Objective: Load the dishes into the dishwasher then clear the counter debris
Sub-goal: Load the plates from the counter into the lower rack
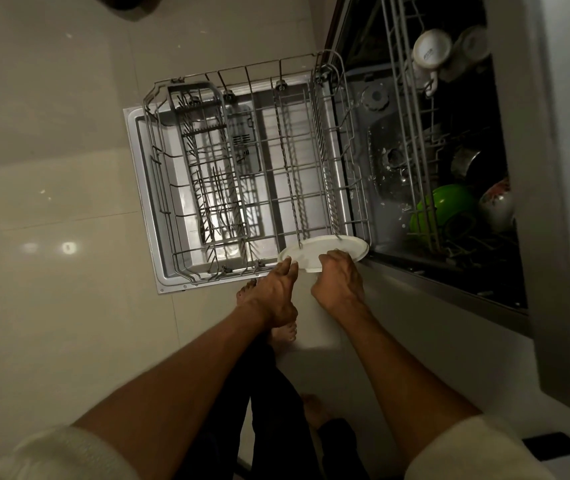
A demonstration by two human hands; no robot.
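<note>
Holding: we grip a round white plate (325, 251) with both hands at lower centre of the frame.
Left hand (273, 296): our fingers reach along the plate's left rim and touch it, thumb side hidden, so we cannot tell how firmly it clasps.
Right hand (340, 282): our fingers curl over the plate's near edge, pinching it.
Plate position: it lies nearly flat at the near right corner of the pulled-out grey wire lower rack (252, 168), with two rack tines touching its far rim.
Rack: it sits over the open grey dishwasher door (145, 188), with a grey cutlery basket (204, 161) in its left half.
Upper rack: at the right of the frame, a grey wire upper rack (411, 126) holds a white mug (430, 51) upside down, a green bowl (444, 207), a floral-patterned bowl (496, 202) and a steel cup (465, 162).
Floor: pale glossy tiles (51, 168) fill the left; our bare feet (285, 330) show below the hands.
Sleeves: cream cuffs (69, 455) at the bottom corners.
</note>
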